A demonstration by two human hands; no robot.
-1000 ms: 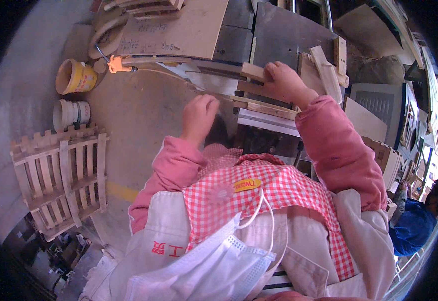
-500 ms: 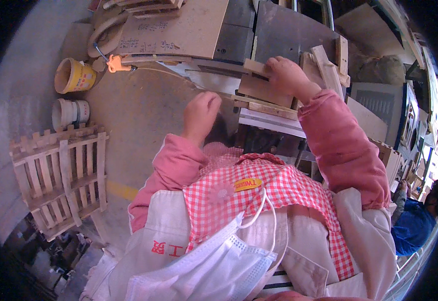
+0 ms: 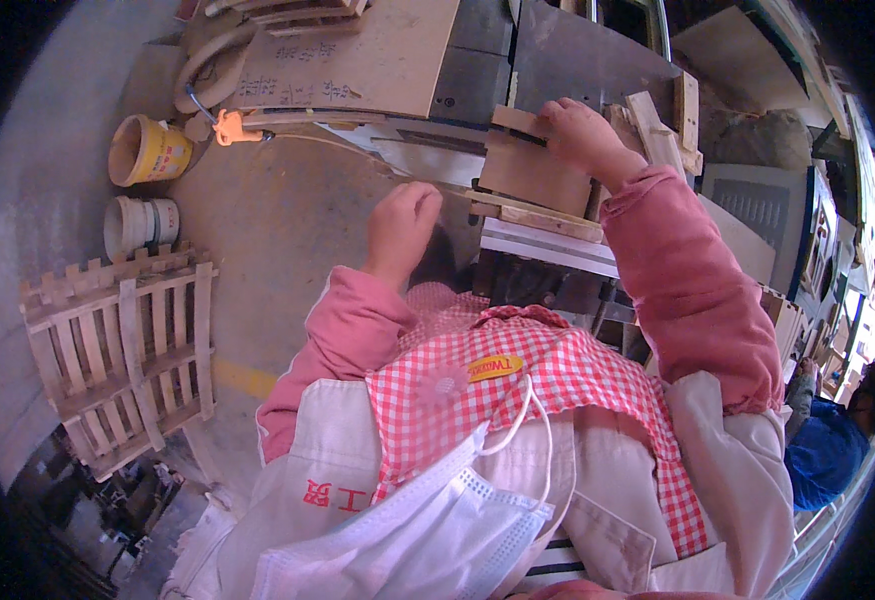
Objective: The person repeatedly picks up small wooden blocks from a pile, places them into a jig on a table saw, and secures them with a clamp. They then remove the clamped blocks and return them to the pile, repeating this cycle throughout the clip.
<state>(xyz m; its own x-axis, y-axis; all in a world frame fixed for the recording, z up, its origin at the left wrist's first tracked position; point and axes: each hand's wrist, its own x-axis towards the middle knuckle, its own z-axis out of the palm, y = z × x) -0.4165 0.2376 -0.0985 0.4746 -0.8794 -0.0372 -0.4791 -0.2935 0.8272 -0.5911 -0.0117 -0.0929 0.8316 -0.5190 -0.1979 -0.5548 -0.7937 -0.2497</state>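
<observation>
My right hand is closed on the end of a short wooden strip above the machine table. A dark gap shows between the strip and a flat brown board just nearer to me. Along the board's near side runs a pale wooden batten, above a light metal rail. My left hand hangs left of the table, fingers curled together. Nothing shows in it, though its palm side is hidden. Both arms wear pink sleeves.
Wooden offcuts lie right of my right hand. A large brown panel with an orange clamp-like piece is at the far left. Buckets and a slatted pallet stand on the left floor. A person in blue is at right.
My right hand and the wooden strip have moved a little away from me, and the gap beside the brown board shows more. My left hand stays in place.
</observation>
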